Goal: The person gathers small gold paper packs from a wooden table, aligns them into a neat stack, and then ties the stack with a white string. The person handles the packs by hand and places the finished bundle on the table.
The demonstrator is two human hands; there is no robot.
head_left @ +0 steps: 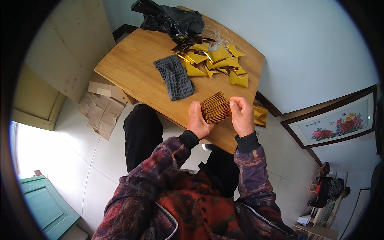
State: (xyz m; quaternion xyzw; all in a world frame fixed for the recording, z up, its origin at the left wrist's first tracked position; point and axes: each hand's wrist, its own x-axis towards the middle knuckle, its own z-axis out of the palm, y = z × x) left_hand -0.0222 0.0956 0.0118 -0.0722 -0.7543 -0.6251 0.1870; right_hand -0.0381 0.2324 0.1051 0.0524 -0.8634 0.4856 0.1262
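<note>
My left hand is wrapped round a stack of folded gold paper pieces, gripping it from the left above the table's near edge. Its layers fan out side by side like pleats. At the stack's right end is my right hand, thumb and fingers pinched against the last piece; the fingertips are partly hidden. Beyond my hands, a loose heap of folded gold paper pieces lies on the wooden table. Left of that heap rests a dark grey textured cloth, partly folded over.
A crumpled black plastic bag sits at the table's far end, beside tangled clear plastic strips. More gold material stands low at the table's right. Cardboard lies on the floor at left. A framed flower picture is at right.
</note>
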